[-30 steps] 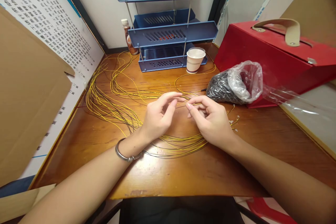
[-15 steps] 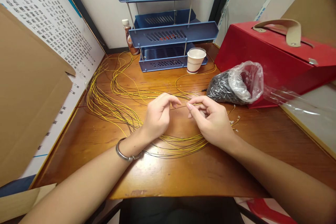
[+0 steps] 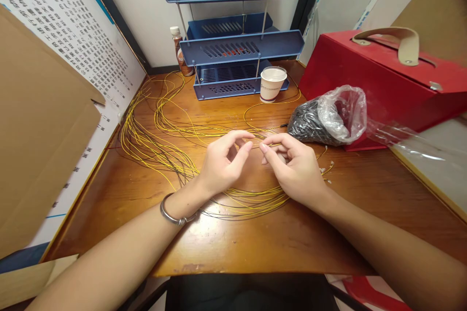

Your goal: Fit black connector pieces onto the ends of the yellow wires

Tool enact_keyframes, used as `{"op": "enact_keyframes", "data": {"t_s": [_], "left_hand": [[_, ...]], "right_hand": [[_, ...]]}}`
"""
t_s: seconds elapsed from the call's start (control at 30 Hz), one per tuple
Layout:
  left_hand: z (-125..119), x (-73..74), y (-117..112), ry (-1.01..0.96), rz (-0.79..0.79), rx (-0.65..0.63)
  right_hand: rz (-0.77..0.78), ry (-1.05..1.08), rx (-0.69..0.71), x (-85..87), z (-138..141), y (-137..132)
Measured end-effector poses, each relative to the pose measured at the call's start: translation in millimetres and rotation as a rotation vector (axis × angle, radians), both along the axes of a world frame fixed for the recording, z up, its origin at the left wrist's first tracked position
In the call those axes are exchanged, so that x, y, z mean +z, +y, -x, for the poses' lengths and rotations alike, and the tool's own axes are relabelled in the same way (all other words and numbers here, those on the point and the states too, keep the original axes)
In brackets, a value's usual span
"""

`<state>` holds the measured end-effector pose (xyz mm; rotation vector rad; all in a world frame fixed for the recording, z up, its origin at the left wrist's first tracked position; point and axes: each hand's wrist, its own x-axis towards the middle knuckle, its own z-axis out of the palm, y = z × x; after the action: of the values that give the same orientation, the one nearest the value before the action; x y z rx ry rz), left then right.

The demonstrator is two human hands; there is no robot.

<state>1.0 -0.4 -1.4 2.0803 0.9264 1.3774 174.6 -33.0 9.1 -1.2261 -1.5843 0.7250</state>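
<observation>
My left hand (image 3: 225, 161), with a metal bangle on its wrist, is raised above the wooden desk. Its fingers are curved, and a small gap shows between thumb tip and forefinger. Facing it closely, my right hand (image 3: 295, 167) pinches thumb against forefinger on a thin dark wire, whose end is too small to make out clearly. Long yellow and black wires (image 3: 255, 200) pass in a loop below both hands. More of the bundle (image 3: 140, 143) spreads to the left over the desk. Just beyond my right hand lies a clear plastic bag (image 3: 310, 119) of small black pieces.
A blue tiered tray rack (image 3: 241, 48) stands at the back, with a brown bottle (image 3: 183, 56) on its left and a paper cup (image 3: 272, 88) in front. A red box (image 3: 365, 68) with a beige handle is at right. Cardboard (image 3: 44, 121) leans along the left.
My left thumb has swung out from under the curled fingers toward the forefinger tip. The dark wire visible between the hands before no longer shows there. My right hand has barely moved.
</observation>
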Motion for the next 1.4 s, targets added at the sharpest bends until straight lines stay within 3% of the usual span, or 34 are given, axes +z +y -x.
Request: {"op": "enact_keyframes", "data": {"t_s": [0.57,1.4], "left_hand": [[-0.2,2.7,-0.6,0.0,-0.158,-0.012],[-1.1,1.6,-1.5,-0.041,-0.123,0.01]], "right_hand": [[0.01,0.0,0.006,-0.5,0.5,-0.2],[-0.013,-0.016,0.017,0.7,0.5,-1.5]]}}
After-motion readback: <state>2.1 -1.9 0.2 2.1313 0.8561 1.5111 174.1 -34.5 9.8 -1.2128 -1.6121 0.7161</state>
